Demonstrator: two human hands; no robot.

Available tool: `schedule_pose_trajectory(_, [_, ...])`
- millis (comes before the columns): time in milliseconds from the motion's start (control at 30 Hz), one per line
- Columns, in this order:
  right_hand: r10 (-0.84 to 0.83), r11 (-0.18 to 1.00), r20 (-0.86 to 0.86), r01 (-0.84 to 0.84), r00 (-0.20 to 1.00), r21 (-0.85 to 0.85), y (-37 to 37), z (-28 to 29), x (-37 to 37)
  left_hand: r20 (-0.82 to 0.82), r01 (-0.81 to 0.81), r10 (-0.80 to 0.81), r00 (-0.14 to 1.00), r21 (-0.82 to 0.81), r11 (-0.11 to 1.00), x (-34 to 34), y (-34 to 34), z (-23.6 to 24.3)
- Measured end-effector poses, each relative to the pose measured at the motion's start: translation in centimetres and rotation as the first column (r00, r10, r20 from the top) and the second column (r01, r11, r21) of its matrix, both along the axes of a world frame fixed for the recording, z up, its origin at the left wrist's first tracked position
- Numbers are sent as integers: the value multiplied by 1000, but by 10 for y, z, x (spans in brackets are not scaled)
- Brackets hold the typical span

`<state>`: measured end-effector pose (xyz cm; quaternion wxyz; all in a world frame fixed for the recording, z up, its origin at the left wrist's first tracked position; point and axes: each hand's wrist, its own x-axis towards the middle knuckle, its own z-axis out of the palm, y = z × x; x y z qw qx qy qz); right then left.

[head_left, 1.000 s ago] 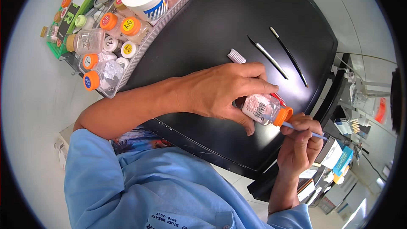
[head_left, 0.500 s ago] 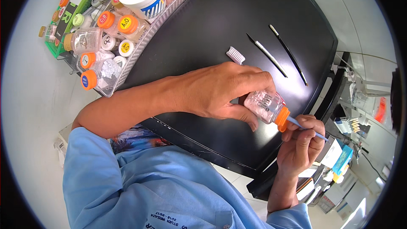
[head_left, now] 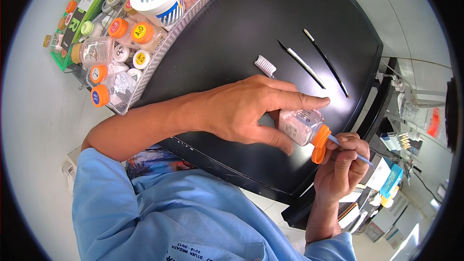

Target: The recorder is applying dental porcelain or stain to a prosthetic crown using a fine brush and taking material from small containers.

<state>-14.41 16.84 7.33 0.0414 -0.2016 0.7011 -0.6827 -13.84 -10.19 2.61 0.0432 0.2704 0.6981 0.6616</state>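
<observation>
A clear plastic bottle of pale pink powder lies tilted against my left hand. Its thumb and forefinger are spread around the bottle; the other fingers are hidden, apparently bearing its base. On the bottle's mouth sits an orange flip cap with its lid hanging down. My right hand pinches a thin blue stick-like tool, whose front end reaches the cap's opening; its tip is hidden. Beyond my left hand shows a white-bristled brush head, its handle running behind that hand.
Two slender brushes, one white-handled and one black-handled, lie on the black table. A mesh basket at the far left is packed with jars and bottles. Right of the table stands a cluttered bench with a blue box.
My left forefinger has straightened and lifted off the bottle. The bottle has rolled a little, and the cap's hanging lid shows more. My right hand has barely moved.
</observation>
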Motion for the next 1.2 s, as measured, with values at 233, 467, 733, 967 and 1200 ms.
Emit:
schedule_pose_trajectory(233, [46, 998, -52, -44, 998, 38, 0, -2, 2, 78, -3, 3, 997, 0, 1000, 3, 0, -2])
schedule_pose_trajectory(467, [-33, 999, 56, 33, 998, 6, -6, 2, 5, 148, 43, -39, 988, -24, 999, 5, 0, 4])
schedule_pose_trajectory(733, [-39, 998, 71, 42, 997, -41, -4, 1, 5, -57, -28, 27, 998, -15, 1000, 6, 1, -7])
schedule_pose_trajectory(967, [-30, 999, 80, 33, 996, -42, -4, 2, 3, 67, 20, -21, 998, 18, 1000, 5, 1, 4])
schedule_pose_trajectory(1200, [18, 994, 35, -14, 999, -107, 5, -4, -3, -37, 26, -26, 999, 16, 1000, 6, 2, 2])
